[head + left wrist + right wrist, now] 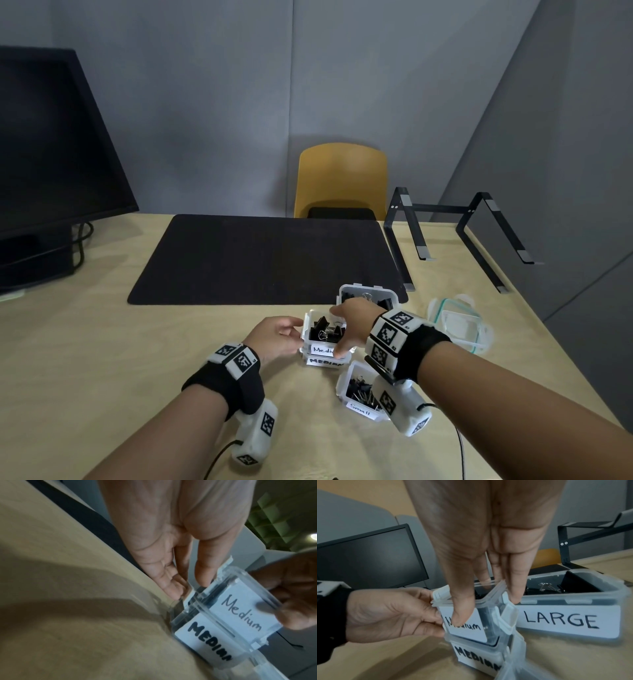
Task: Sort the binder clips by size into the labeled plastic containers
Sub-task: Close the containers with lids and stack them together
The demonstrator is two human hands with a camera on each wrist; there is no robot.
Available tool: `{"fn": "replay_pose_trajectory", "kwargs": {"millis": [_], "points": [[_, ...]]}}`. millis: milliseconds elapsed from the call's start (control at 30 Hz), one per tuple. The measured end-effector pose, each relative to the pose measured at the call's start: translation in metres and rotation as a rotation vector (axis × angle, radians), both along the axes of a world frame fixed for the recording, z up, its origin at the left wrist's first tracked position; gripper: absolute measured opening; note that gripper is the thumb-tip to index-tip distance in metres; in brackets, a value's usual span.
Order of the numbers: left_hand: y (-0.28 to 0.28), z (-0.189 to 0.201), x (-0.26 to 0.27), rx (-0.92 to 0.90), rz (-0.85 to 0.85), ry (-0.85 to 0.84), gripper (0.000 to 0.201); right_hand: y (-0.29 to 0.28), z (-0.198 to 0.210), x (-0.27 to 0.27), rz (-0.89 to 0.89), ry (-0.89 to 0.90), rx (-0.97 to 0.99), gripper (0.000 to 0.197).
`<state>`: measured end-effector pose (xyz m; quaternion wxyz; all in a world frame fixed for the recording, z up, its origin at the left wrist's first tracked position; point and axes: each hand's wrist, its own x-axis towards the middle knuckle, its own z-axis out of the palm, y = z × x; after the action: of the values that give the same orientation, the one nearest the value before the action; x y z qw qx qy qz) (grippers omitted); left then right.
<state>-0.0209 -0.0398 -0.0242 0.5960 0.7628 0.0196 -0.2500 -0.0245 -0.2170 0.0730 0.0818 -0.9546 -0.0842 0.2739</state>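
Note:
A clear container labelled Medium (323, 350) (240, 609) (465, 630), holding black binder clips (325, 332), sits stacked on a second container labelled MEDIUM (325, 361) (209, 645) (476, 657). My right hand (337, 332) (486, 601) grips the upper one from above, thumb on its front label and fingers over the far rim. My left hand (298, 334) (192, 588) (435, 609) holds its left side, thumb at the latch tab. The LARGE container (368, 291) (556, 623) stands behind; the Small container (359, 409) with small clips stands in front right.
A black mat (260, 257) lies behind the containers, with a monitor (51, 154) at the left. At the right are a black laptop stand (462, 233) and a clear glass dish with lid (459, 325). A yellow chair (342, 178) stands beyond the desk.

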Motion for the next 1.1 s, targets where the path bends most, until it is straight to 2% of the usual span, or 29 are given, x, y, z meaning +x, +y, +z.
{"fn": "replay_pose_trajectory", "kwargs": {"millis": [133,333,433,667,933,1100], "points": [[-0.007,-0.001,-0.003,-0.022,-0.003,0.036,0.026,0.003,0.001,0.004,0.051,0.003,-0.049,0.072],[-0.011,-0.006,0.002,0.061,0.132,-0.008,0.016,-0.001,-0.004,0.001,0.029,-0.030,-0.023,0.074],[-0.010,-0.009,0.002,-0.010,0.141,0.049,0.020,-0.002,-0.006,0.000,-0.005,-0.025,0.010,0.073],[-0.008,-0.006,-0.001,-0.044,0.135,0.067,0.027,-0.005,-0.008,-0.002,-0.052,-0.025,0.079,0.086],[-0.015,-0.002,0.000,0.123,0.111,0.023,0.026,-0.007,-0.010,-0.002,-0.076,-0.023,0.097,0.086],[-0.013,0.000,0.001,0.111,0.101,0.022,0.022,-0.007,-0.011,-0.003,-0.099,-0.049,0.115,0.076]]}}
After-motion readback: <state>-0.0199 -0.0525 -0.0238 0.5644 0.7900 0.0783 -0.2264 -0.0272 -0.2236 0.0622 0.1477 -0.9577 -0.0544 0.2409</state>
